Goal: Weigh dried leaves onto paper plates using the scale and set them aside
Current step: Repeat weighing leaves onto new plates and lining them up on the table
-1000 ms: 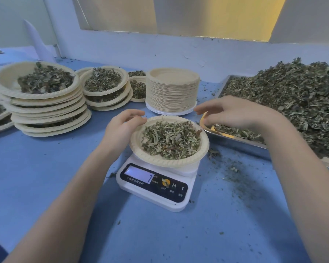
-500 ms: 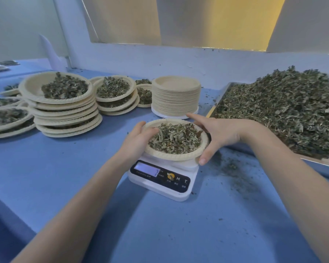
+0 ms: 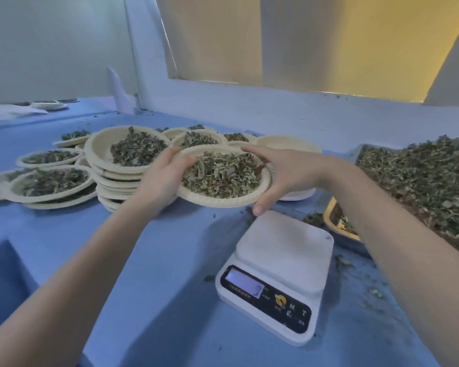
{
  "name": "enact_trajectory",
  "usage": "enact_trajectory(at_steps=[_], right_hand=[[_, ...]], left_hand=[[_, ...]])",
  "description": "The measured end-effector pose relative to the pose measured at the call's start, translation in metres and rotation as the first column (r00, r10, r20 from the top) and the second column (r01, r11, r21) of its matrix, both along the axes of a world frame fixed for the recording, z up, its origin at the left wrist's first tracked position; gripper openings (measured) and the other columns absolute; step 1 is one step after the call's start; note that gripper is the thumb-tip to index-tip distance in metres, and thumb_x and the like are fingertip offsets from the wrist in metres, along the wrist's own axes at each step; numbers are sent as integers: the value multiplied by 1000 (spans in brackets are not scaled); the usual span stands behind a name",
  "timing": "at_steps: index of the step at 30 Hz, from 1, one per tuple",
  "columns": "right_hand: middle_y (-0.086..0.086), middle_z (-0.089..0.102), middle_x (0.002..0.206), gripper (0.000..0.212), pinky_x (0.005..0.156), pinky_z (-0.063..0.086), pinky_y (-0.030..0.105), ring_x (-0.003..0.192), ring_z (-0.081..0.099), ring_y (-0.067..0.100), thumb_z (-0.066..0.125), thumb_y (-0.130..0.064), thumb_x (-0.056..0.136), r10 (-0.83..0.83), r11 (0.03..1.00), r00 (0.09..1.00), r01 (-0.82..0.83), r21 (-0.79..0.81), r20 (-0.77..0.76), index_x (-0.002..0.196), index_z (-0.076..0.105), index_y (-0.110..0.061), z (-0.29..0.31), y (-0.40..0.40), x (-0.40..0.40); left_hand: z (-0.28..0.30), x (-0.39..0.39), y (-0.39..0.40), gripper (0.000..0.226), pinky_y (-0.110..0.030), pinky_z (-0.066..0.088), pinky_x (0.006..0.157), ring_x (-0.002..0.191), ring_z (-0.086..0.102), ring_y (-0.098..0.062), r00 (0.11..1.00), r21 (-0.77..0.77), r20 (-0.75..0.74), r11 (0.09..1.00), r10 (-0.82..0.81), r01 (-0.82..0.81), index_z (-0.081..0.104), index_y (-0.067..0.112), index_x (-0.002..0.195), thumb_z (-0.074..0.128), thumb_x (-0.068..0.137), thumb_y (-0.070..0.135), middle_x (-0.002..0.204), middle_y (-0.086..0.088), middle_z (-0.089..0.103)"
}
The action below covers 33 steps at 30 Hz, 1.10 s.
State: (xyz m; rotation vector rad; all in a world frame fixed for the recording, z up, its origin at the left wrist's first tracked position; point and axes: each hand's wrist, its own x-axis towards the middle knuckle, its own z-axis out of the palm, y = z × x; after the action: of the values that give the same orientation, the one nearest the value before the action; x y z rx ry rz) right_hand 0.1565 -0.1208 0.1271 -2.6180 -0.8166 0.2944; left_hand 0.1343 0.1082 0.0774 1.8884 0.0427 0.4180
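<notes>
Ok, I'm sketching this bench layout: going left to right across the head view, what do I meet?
Low spread of filled paper plates → tall stack of filled paper plates → leaf-filled paper plate held in both hands → white digital scale → metal tray heaped with dried leaves.

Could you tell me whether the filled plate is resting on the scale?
No, both hands hold the filled plate in the air, and the scale platform is bare.

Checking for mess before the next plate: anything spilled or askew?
Yes. Loose leaf crumbs lie scattered on the blue table right of the scale, below the metal tray. The stack of filled plates sits unevenly. The held plate looks level.
</notes>
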Motion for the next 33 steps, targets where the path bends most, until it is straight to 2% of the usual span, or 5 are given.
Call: enact_trajectory(at_steps=[5, 17, 27, 30, 33], right_hand=[[-19, 19, 155, 133, 99, 19, 16, 133, 23, -5, 81, -62, 41, 160, 987, 986, -161, 10, 52, 151, 10, -37, 15, 95, 16], [-11, 16, 157, 125, 100, 21, 20, 142, 19, 9, 89, -38, 57, 414, 910, 910, -414, 12, -20, 152, 8, -30, 23, 321, 25], [2, 24, 155, 117, 97, 36, 33, 138, 29, 24, 82, -2, 66, 240, 923, 941, -145, 357, -238, 153, 8, -27, -34, 418, 63], [7, 32, 150, 95, 89, 43, 35, 127, 41, 28, 67, 6, 77, 114, 918, 981, -44, 395, -156, 152, 15, -19, -46, 443, 77], [11, 49, 130, 60, 82, 47, 38, 107, 51, 25, 45, -1, 92, 50, 917, 998, -28, 398, -45, 147, 26, -12, -57, 471, 86]], left_hand=[[17, -17, 86, 23, -11, 34, 61, 85, 51, 2, 979, -62, 30, 977, 204, -202, 58, 32, 114, 53, 92, 33, 104, 14, 55], [21, -66, 275, 28, -27, 40, 83, 103, 53, -18, 864, -102, 21, 861, 503, -499, 58, 16, 119, 52, 94, 23, 113, -2, 58], [-17, -6, 367, 25, -29, 40, 86, 102, 54, -19, 853, -180, -68, 834, 518, -521, 57, 15, 118, 49, 94, 19, 117, -5, 59], [-27, 18, 383, 33, -38, 41, 99, 113, 53, -24, 823, -164, -94, 807, 560, -567, 52, 13, 126, 46, 95, 21, 126, -7, 56], [-36, 31, 398, 32, -32, 39, 82, 98, 49, -21, 757, -166, -84, 740, 648, -652, 50, 17, 125, 40, 94, 19, 113, -3, 55]])
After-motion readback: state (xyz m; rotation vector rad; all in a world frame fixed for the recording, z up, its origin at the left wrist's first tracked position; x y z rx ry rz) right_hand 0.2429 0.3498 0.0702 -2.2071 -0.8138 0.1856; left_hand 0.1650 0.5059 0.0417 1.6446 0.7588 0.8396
